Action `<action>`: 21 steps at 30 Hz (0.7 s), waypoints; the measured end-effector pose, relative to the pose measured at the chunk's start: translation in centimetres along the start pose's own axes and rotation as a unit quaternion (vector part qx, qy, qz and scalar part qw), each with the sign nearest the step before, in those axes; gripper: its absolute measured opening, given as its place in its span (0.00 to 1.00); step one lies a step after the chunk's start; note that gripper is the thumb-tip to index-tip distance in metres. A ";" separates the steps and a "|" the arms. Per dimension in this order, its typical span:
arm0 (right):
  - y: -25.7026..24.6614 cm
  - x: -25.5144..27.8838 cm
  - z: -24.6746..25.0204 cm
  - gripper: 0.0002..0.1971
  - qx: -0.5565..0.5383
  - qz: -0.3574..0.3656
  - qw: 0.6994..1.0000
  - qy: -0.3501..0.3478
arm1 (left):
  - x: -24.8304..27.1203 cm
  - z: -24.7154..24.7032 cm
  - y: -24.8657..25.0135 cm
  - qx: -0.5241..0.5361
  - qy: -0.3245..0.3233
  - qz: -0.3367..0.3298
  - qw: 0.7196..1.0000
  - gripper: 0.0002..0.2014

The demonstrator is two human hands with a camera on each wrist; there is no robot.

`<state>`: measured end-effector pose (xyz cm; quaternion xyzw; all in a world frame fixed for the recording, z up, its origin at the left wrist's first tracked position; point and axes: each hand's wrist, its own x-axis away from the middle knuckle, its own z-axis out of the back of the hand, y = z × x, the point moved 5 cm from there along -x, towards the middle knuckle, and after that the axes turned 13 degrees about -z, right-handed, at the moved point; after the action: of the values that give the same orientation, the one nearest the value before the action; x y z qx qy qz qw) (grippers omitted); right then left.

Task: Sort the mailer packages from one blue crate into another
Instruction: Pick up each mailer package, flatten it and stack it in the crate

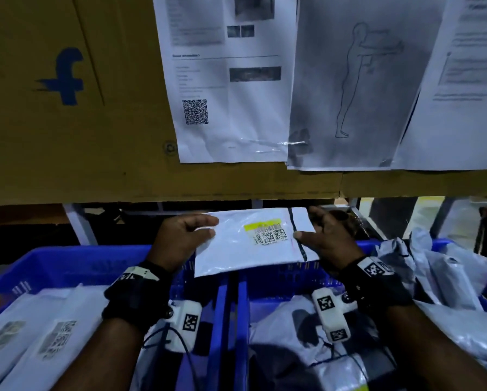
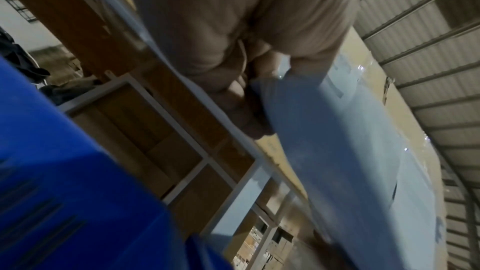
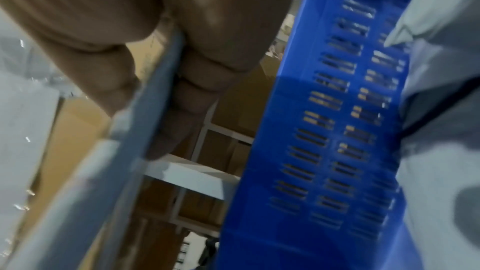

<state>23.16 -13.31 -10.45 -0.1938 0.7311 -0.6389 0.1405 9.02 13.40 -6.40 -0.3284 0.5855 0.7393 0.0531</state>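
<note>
Left blue crate, flat mailers inside. Left hand pinching white mailer package at its left edge, above both crates; right hand gripping its right edge. Right blue crate, crumpled mailers heaped.

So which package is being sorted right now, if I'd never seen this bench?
Find the two blue crates side by side under the cardboard wall. Above their shared edge, both hands, left and right, hold one flat white mailer. Unlike the packages lying in the crates, it is lifted, with a yellow-striped barcode label facing up.
</note>
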 end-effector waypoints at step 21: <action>0.1 1.2 -1.0 0.22 0.009 -0.038 0.999 -0.014 | 1.1 0.7 -2.5 -0.046 0.008 -0.082 0.996 0.19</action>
<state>21.59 -12.97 -10.31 -0.2293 0.7155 -0.6473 0.1284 9.02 14.48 -9.04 -0.3827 0.5224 0.7562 0.0936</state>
